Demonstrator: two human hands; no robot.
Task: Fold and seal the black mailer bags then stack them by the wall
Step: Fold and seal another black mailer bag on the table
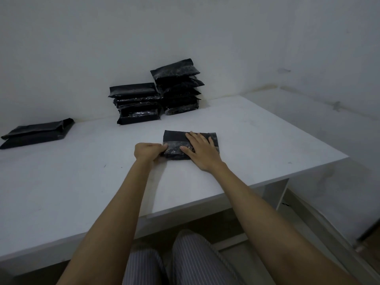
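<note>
Mailer bag (190, 144) lies mid-table, well short of the two stacks (156, 97) at the wall. Right hand (202, 150) lies flat with fingers spread, likely pinning the fold. Left hand (148, 152) pinches the bag's left end, probably working the seal strip.

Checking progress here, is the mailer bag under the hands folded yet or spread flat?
Folded: the mailer bag is doubled over itself, right hand pressing flat, left hand gripping its edge.
</note>
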